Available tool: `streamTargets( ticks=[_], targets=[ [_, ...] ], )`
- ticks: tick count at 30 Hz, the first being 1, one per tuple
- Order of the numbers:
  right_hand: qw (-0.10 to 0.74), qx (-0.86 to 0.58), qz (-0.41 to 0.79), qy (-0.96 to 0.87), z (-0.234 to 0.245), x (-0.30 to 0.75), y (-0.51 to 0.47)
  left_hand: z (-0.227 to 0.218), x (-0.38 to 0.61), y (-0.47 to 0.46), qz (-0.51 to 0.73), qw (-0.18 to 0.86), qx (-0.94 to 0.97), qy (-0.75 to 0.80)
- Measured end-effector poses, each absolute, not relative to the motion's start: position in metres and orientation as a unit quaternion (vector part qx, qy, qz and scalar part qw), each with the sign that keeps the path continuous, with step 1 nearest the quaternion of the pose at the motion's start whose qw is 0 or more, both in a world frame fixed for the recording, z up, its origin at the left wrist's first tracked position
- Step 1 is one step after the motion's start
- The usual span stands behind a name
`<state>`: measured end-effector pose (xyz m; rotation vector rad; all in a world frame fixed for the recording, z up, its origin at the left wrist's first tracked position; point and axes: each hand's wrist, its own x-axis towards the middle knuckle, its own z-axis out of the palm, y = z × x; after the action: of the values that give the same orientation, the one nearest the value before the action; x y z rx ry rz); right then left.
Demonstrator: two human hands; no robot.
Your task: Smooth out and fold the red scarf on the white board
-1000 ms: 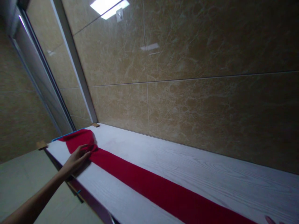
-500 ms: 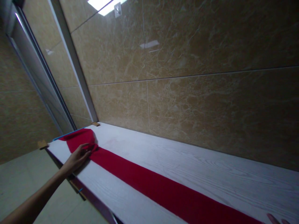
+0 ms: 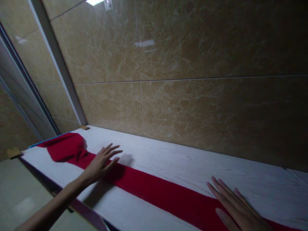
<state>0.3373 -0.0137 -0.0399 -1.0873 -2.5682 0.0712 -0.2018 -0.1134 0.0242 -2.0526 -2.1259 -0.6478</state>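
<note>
A long red cloth strip point(image 3: 154, 191) lies along a white wood-grain table point(image 3: 183, 165), with a bunched, wider end point(image 3: 64, 147) at the far left corner. My left hand point(image 3: 102, 162) hovers just above the strip, right of the bunched end, fingers spread and empty. My right hand point(image 3: 237, 207) rests flat on the strip at the lower right, fingers stretched out.
A brown marble-tile wall point(image 3: 192, 80) rises directly behind the table. A metal door frame point(image 3: 55, 64) stands at the left. The table's front edge point(image 3: 84, 210) drops to a pale floor point(image 3: 21, 199). A thin blue strip point(image 3: 42, 142) lines the table's left end.
My left hand let go of the bunched end and moved right along the strip, fingers now spread. My right hand has come into view, flat on the cloth.
</note>
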Motion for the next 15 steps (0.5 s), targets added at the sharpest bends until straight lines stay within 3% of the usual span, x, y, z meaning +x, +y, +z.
streamTargets(
  ticks=[7,11,15],
  targets=[
    [0.077,-0.361,0.118,-0.922,-0.01,0.237,-0.042,0.001,-0.112,-0.111,-0.062,-0.037,-0.789,-0.61],
    [0.065,-0.351,0.14,-0.923,-0.013,0.238,-0.045,0.009,-0.11,-0.118,-0.027,-0.065,-0.779,-0.623],
    [0.089,-0.354,0.154,-0.918,-0.007,0.23,-0.048,0.022,-0.08,-0.112,-0.059,-0.025,-0.806,-0.588]
  ],
)
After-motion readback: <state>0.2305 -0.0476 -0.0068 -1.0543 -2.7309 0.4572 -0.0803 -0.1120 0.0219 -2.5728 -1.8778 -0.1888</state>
